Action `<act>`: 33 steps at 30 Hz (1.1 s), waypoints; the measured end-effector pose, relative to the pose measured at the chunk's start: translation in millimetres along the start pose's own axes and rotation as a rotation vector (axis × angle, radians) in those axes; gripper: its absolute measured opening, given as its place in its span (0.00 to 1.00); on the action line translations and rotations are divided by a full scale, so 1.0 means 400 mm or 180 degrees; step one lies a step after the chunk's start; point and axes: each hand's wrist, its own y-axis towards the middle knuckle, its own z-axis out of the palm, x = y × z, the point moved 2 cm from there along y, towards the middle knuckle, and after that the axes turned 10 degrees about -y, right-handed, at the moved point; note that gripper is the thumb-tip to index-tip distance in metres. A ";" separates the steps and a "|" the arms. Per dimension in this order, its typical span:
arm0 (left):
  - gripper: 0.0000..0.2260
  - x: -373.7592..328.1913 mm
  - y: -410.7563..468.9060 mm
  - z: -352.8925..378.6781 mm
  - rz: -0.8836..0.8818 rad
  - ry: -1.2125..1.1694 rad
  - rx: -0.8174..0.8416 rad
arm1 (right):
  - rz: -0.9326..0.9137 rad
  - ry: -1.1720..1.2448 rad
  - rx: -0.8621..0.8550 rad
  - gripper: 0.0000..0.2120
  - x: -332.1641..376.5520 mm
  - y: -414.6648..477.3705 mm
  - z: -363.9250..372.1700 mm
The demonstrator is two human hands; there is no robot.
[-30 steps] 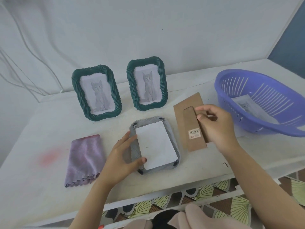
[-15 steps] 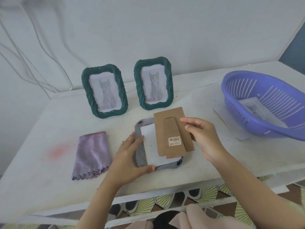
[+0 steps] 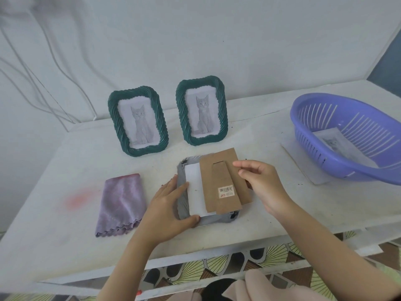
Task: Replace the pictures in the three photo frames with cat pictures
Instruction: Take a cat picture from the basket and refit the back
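While the right hand (image 3: 263,185) pinched the right edge of the brown cardboard backing (image 3: 219,177) between thumb and fingers, holding it over the grey frame (image 3: 181,192), the left hand (image 3: 168,210) lay with straight fingers along that frame's left side, thumb pressed at its near edge. The grey frame lay face down on the white table (image 3: 65,170), and a white sheet (image 3: 195,190) in its recess was partly covered by the backing. A folded purple cloth (image 3: 121,205) lay just left of the left hand. Behind, the left green frame (image 3: 138,121) and the right green frame (image 3: 200,110) stood upright side by side, each showing a cat. Far right, a purple basket (image 3: 314,109) held a loose cat picture (image 3: 332,142).
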 end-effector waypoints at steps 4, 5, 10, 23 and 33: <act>0.45 0.009 -0.005 -0.005 -0.0169 -0.0473 0.0037 | 0.0009 -0.0013 0.0112 0.13 0.004 -0.001 0.011; 0.46 0.011 -0.007 -0.006 -0.0192 -0.0568 0.0065 | 0.0010 -0.0034 0.0163 0.13 0.006 -0.001 0.014; 0.54 0.013 -0.013 -0.005 -0.0146 -0.0477 0.0300 | 0.0041 -0.0264 0.0342 0.14 0.010 0.000 0.029; 0.52 0.008 -0.010 -0.003 0.0014 -0.0223 0.0357 | -0.0485 -0.1806 0.0151 0.10 0.033 -0.006 0.060; 0.56 0.021 -0.004 0.004 -0.0055 -0.0136 0.0370 | -0.0408 -0.1592 0.0039 0.10 0.027 -0.006 0.065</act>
